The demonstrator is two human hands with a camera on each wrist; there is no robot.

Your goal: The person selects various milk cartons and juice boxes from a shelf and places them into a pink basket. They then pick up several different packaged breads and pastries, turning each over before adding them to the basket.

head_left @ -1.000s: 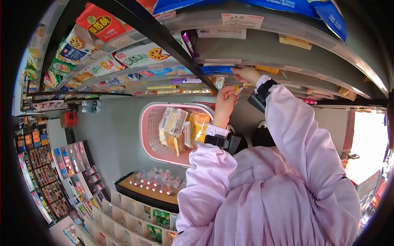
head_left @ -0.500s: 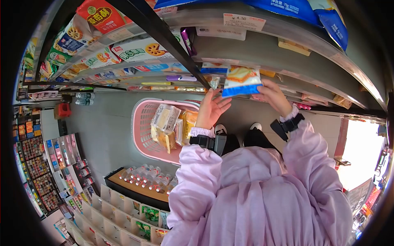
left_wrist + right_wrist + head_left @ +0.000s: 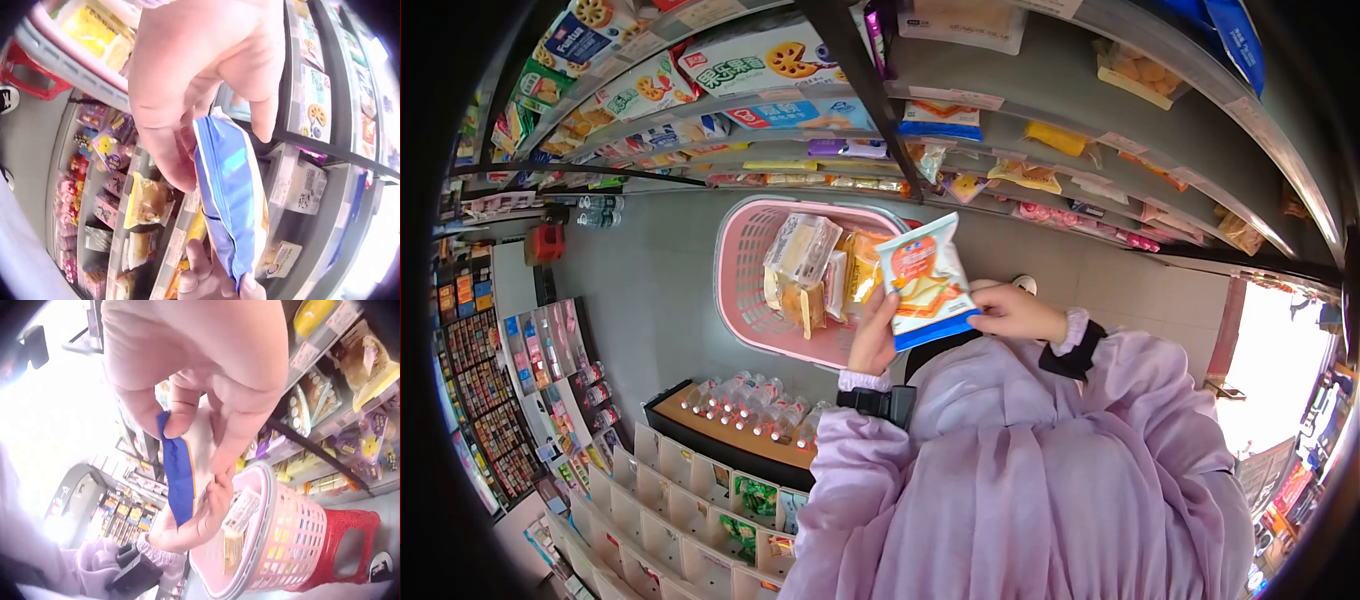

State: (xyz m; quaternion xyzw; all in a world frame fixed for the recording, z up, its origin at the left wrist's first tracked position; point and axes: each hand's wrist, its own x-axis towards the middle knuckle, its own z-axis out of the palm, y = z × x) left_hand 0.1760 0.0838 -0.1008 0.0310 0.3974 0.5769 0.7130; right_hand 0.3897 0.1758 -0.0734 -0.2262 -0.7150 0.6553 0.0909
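A white and blue snack bag (image 3: 925,285) with a picture of a sandwich on its front is held before the body in the head view. My left hand (image 3: 873,338) grips its left edge, thumb toward the front. At the lower right corner, my right hand (image 3: 1022,312) pinches the bag beside the blue band. From the left wrist, the blue end of the bag (image 3: 228,181) shows between both hands. A pink basket (image 3: 736,265) stands just beyond the left hand, with several packaged breads (image 3: 802,250) inside.
Shelves (image 3: 1000,110) of packaged snacks run across the far side, with a black post (image 3: 850,75) between sections. Under the basket is a red stool (image 3: 353,540). Bottles (image 3: 750,400) on a low stand and white compartments (image 3: 670,500) lie at the near left.
The right hand took the bag from the shelf and drew it down toward the body. The left hand, open half a second ago, now grips the bag too.
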